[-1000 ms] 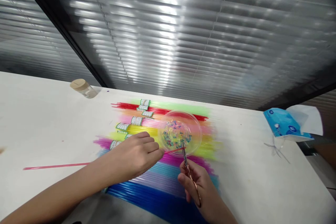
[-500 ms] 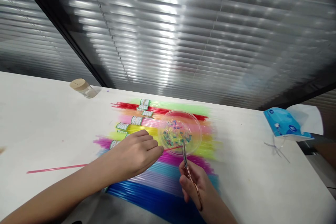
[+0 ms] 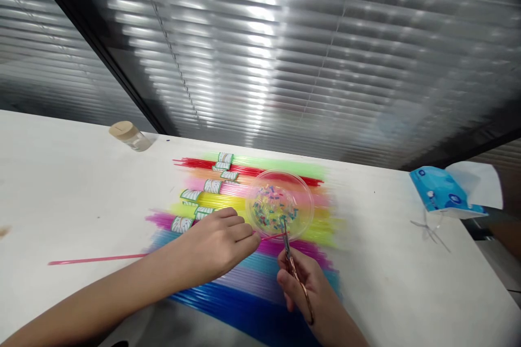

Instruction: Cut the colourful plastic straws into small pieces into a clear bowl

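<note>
My left hand pinches a long thin pink straw that runs left across the white table; its tip reaches the rim of a clear plastic bowl with several small coloured straw pieces in it. In my right hand are small scissors, whose blades point up at the straw's tip by the bowl's near edge. Both hands lie over bundles of coloured straws spread flat on the table.
A small jar with a tan lid lies on its side at the back left. A blue tissue pack sits at the right edge, clear wrapping beside it. Window blinds rise behind the table.
My left hand has pushed the pink straw a little to the right toward the bowl. The scissors stay at the straw's tip.
</note>
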{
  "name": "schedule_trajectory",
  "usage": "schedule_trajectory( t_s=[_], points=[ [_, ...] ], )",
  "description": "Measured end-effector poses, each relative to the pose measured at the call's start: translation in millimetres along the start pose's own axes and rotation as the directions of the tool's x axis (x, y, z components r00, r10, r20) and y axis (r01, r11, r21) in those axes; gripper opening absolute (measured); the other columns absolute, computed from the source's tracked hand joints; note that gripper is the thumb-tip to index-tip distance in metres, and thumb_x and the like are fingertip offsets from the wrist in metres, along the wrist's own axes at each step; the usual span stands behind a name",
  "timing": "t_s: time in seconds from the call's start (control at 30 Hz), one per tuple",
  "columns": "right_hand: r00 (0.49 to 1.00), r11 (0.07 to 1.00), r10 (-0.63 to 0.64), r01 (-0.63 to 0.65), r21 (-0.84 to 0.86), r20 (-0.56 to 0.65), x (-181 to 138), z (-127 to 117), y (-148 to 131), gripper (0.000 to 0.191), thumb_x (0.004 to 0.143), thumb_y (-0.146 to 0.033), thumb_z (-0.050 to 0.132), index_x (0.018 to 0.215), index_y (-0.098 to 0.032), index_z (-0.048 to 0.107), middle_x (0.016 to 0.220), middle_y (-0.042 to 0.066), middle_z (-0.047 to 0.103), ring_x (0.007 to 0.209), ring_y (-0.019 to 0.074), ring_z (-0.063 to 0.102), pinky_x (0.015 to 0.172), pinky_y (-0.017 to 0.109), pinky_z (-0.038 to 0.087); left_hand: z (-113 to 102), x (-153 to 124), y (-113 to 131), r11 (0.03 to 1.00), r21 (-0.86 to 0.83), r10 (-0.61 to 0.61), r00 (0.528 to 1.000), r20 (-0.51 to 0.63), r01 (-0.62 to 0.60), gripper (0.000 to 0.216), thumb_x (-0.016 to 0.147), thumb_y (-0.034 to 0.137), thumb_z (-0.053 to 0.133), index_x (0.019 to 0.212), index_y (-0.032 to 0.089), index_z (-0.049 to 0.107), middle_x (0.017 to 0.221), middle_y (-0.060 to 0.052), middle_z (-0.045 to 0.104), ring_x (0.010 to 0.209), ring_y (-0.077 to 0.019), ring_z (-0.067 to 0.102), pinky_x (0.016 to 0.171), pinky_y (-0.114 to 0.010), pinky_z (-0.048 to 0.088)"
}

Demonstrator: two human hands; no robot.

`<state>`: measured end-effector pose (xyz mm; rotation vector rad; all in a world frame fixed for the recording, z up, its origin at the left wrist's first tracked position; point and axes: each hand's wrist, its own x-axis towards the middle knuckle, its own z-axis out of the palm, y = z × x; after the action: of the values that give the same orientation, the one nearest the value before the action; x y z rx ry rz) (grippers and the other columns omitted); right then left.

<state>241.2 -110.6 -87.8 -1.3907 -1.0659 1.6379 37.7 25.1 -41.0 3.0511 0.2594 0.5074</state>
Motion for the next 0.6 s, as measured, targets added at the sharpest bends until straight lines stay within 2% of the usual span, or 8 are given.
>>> schedule_trajectory(
  t_s=[0.43, 0.6],
  points=[
    [1.0, 1.0, 0.021, -0.021, -0.016, -0.012, 2.0, 0.1, -0.6, 0.058, 0.088, -0.079, 0.063, 0.083, -0.023, 0.047, 0.061, -0.007, 0.044, 0.054, 0.0108, 0.038, 0.051, 0.024, 0.031, -5.1, 1.4, 0.7, 0.999, 0.036, -0.011, 1.0, -0.007, 0.011, 0.018, 0.099, 0.006, 0.051, 0.095, 0.017, 0.065, 0.075, 0.0, 0.066, 0.063, -0.0161, 0.052, 0.065, -0.034, 0.043],
    [0.999, 0.999, 0.031, -0.032, -0.032, -0.017, 1.8, 0.4, 2.0, 0.059, 0.088, -0.08, 0.061, 0.084, -0.023, 0.048, 0.06, -0.007, 0.046, 0.053, 0.0111, 0.039, 0.052, 0.025, 0.03, -5.3, 2.7, 0.4, 0.998, 0.052, -0.022, 0.999, -0.025, 0.023, 0.019, 0.099, 0.007, 0.053, 0.086, 0.017, 0.061, 0.07, 0.001, 0.062, 0.061, -0.016, 0.049, 0.063, -0.034, 0.04]
  ],
)
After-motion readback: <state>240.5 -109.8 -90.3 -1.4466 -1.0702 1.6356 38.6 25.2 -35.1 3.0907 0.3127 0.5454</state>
